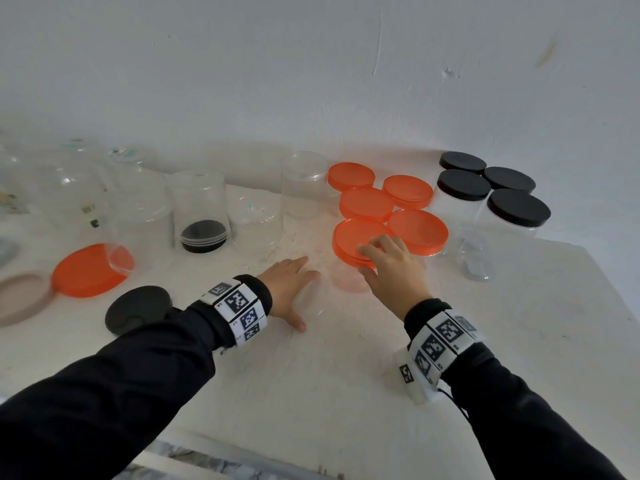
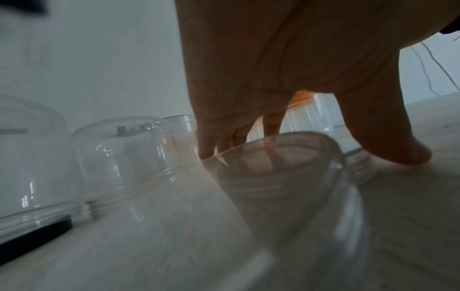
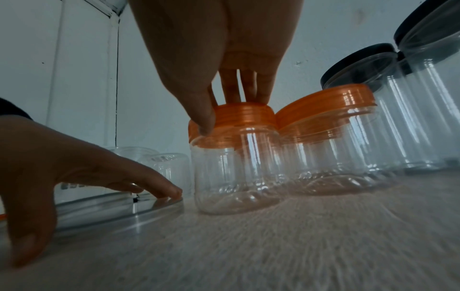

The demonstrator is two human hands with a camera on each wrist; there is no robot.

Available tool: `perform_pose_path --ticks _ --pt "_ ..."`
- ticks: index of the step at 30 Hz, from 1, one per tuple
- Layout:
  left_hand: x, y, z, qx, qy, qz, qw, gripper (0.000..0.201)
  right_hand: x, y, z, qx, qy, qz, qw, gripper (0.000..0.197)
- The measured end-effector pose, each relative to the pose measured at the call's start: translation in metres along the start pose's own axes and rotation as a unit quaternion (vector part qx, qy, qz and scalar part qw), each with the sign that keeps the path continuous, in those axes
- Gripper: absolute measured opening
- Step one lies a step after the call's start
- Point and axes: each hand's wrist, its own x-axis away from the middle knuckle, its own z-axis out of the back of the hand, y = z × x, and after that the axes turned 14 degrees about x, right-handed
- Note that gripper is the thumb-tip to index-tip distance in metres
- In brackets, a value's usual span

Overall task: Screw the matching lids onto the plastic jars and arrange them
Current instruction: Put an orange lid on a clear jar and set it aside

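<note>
Counting five orange-lidded jars (image 1: 388, 216), four black-lidded (image 1: 495, 192)

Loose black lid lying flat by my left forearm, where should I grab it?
Probably from above, by the rim: the black lid lies flat on the table, so only its edge offers grip. The left hand is nearest; pinch opposite sides.

Clear glossy plastic jars (image 1: 201, 206), smooth orange lids (image 1: 367, 204), matt black lids (image 1: 463, 184), rough white tabletop (image 1: 311, 368)

Head view overhead; wrist views tabletop-low.
</note>
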Motion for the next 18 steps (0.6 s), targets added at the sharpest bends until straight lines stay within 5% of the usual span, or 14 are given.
perform_pose_path --ticks 8,18 --pt "0.005 0.006 0.003 0.123 0.058 -0.022 0.991 0.097 -0.005 0.003 0.010 0.030 -0.079 0.021 0.996 0.027" --pt "0.042 -0.001 0.011 0.305 0.270 -0.109 0.907 0.095 -0.020 0.004 0.025 0.078 -0.167 0.054 0.981 0.025"
